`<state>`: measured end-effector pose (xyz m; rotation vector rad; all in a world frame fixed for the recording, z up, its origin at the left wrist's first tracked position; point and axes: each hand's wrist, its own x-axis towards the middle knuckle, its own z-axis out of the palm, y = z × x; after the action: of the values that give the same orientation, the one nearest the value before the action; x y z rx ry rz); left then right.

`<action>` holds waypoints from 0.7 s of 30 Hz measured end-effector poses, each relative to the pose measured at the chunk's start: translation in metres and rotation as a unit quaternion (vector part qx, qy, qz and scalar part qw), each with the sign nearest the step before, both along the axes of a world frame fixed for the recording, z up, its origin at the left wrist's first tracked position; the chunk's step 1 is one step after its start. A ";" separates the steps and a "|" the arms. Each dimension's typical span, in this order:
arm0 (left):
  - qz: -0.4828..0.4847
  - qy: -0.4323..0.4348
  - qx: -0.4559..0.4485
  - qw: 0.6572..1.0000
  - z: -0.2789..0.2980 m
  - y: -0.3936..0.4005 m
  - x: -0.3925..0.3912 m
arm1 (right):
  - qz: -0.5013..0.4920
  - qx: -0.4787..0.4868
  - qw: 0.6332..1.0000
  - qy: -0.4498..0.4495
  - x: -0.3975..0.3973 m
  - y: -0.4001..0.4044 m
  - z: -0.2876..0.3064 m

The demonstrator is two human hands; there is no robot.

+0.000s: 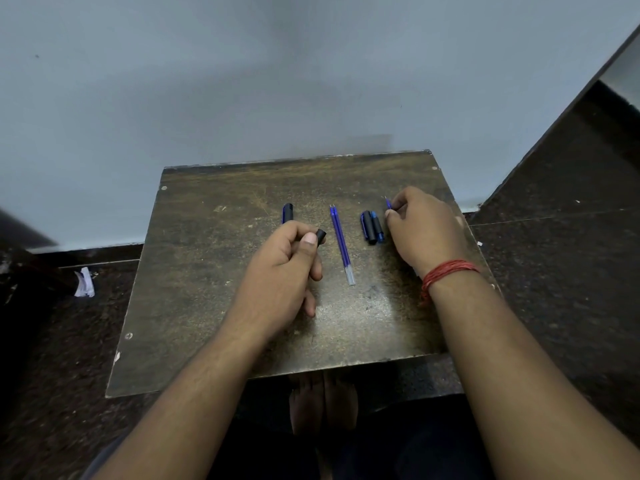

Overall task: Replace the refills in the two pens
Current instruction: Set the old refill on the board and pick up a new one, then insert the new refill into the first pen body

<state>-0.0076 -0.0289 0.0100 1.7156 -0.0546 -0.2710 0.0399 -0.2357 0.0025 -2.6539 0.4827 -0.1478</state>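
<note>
On the worn brown board, two blue refills lie side by side in the middle, tips pointing away. My left hand is closed around a black pen barrel, whose end pokes out by my thumb. A blue-and-black pen lies just beyond that hand. A black cap and a blue pen part lie together right of the refills. My right hand pinches a blue refill whose tip sticks out past the fingers; the rest of it is hidden under the hand.
The board sits low against a pale blue wall, with dark speckled floor on both sides. A crumpled white scrap lies on the floor at the left. My feet show under the board's near edge.
</note>
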 end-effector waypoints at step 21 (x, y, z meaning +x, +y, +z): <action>0.043 -0.013 -0.004 0.999 0.007 0.004 0.001 | 0.072 -0.009 0.993 -0.095 -0.009 0.027 0.020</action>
<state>-0.0066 -0.0253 0.0171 1.7091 -0.0015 -0.1853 0.0306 -0.2082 0.0226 -2.6468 0.2291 -0.3581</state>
